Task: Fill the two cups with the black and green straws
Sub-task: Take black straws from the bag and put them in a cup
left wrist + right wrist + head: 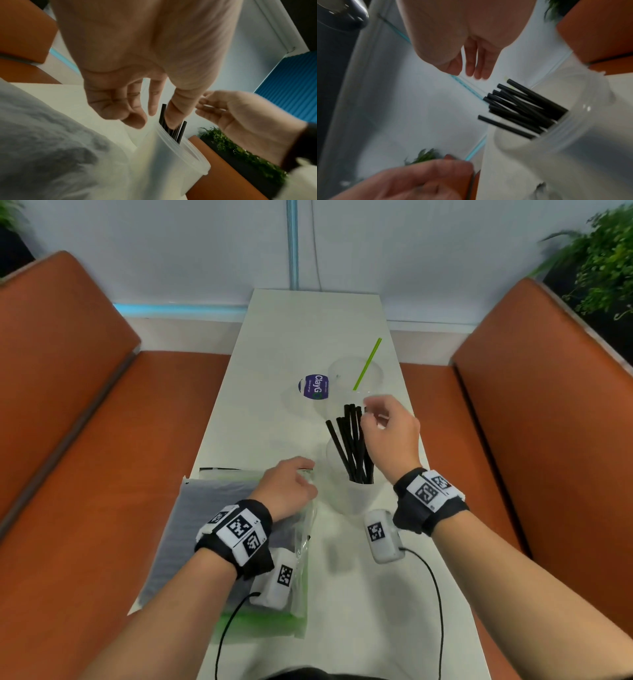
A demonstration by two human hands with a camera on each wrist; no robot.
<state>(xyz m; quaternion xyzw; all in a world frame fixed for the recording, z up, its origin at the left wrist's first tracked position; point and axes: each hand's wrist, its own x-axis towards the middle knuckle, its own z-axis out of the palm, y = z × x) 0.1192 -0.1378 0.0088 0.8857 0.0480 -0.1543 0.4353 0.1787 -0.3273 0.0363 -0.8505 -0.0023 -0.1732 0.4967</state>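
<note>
A clear near cup (359,498) holds several black straws (352,446) that lean left. My right hand (383,422) hovers at their top ends, fingers loose and holding nothing; the right wrist view shows its fingertips (471,65) just above the black straws (522,108). Further back a second clear cup (356,371) holds one green straw (368,362). My left hand (291,484) rests on the plastic straw bags (205,508), left of the near cup. Its fingers (130,102) hang relaxed and empty beside the near cup (180,162).
A purple-labelled round piece (315,386) lies left of the far cup. Green straws (260,623) show through the near end of a bag. Orange benches (85,440) flank the narrow white table (308,320); a wall closes its far end. Wrist-camera cables (438,594) trail toward me.
</note>
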